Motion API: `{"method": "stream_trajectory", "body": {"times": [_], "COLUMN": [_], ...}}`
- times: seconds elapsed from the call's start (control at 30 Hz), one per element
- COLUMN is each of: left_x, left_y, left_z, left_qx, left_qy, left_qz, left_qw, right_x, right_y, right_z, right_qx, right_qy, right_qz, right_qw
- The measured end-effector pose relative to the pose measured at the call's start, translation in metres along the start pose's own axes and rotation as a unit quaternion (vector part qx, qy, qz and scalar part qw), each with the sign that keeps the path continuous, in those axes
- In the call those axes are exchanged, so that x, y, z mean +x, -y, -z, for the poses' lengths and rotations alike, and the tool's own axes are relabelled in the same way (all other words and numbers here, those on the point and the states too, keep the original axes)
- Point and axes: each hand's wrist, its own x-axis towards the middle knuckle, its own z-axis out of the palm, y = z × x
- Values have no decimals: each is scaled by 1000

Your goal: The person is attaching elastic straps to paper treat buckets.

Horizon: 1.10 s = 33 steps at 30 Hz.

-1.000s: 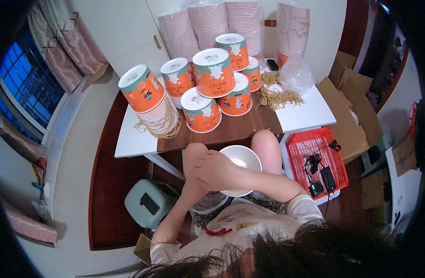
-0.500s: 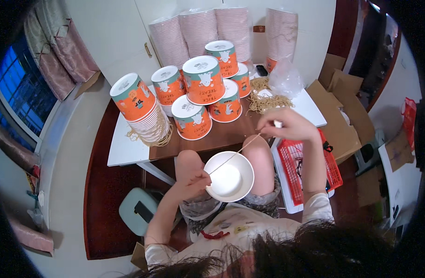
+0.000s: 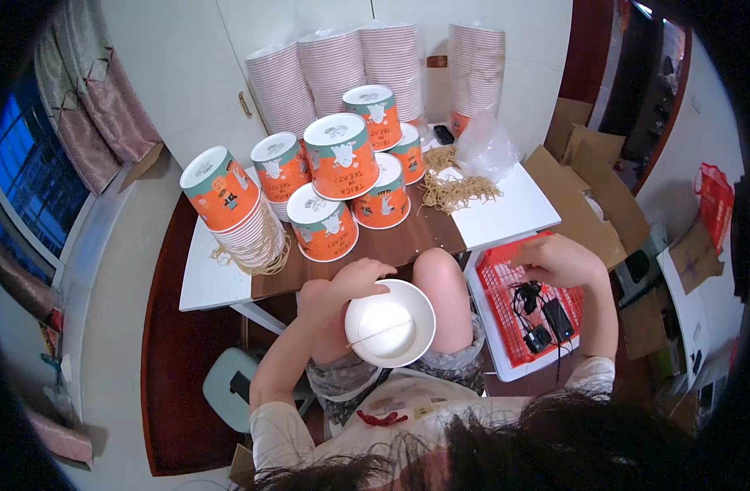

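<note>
A white-lined paper bucket [image 3: 395, 345] rests between my thighs with its mouth up. My left hand [image 3: 360, 282] grips its far left rim, thumb at the edge. A thin tan cord [image 3: 383, 333] lies across the inside, one end at the left rim. Above the red basket, my right hand [image 3: 559, 260] hangs with curled fingers; whatever they hold, if anything, is hidden. On the table ahead, upturned orange and green paper buckets [image 3: 340, 159] are piled up. A nested stack of buckets [image 3: 248, 233] draped with tan cords leans at the left.
The brown and white table [image 3: 506, 209] stands before my knees. Loose tan cords [image 3: 457, 192] and a clear plastic bag [image 3: 483, 147] lie on its right side. Tall wrapped bucket stacks [image 3: 332, 69] line the back. Black cables and adapters fill part of the red basket [image 3: 518, 348]. Cardboard boxes [image 3: 579, 192] stand beyond.
The cord, stretched between both hands before, now lies in the bucket. My left hand has moved up onto the rim. My right hand has moved right and down, over the basket.
</note>
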Motion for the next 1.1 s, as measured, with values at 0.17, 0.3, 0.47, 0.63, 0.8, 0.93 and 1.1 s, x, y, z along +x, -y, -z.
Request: {"method": "stream_trajectory", "body": {"times": [0.17,0.3,0.47,0.63,0.8,0.93,1.1], "left_x": [3,-39,-97,-126,-138,-133,-135], "left_y": [-8,-47,-42,-56,-59,-65,-59], "left_z": [0,15,-47,-121,-127,-111,-105], "left_qx": [20,8,-58,-148,-137,-176,-178], "left_qy": [37,-193,-291,-286,-287,-245,-229], "left_qz": [21,86,193,238,245,298,311], "left_qw": [999,977,935,916,916,906,905], "right_x": [-19,-16,18,56,89,101,104], "right_y": [16,10,6,6,12,35,64], "right_z": [-4,-20,-28,-73,-103,-91,-76], "right_qx": [-146,-285,-292,48,439,640,766], "right_qy": [65,-17,-249,-357,-389,-408,-361], "right_qz": [-62,-80,-118,-100,-91,-29,-4], "right_qw": [985,955,916,928,805,651,532]}}
